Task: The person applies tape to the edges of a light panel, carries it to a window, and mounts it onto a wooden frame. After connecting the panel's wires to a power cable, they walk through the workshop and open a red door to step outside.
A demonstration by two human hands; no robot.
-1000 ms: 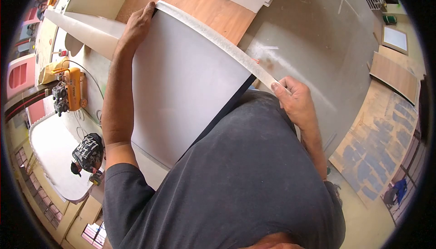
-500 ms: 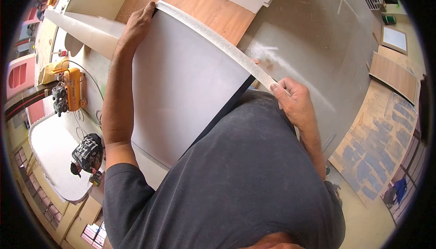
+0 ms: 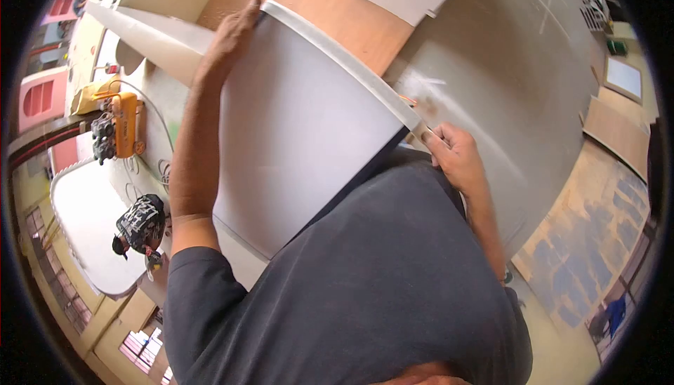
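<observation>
Near nine o'clock stands a compressor (image 3: 125, 127). At eleven, the left hand (image 3: 240, 35) touches the central panel's (image 3: 295, 125) corner, its grip too blurred to tell. The shirt (image 3: 379, 251) covers the panel's near side; towards three, the right hand (image 3: 456, 150) pinches the strip (image 3: 344, 61).

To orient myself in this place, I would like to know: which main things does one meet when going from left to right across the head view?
Pink panel → orange compressor → left hand → pale strip → right hand → grey-patched board.
</observation>
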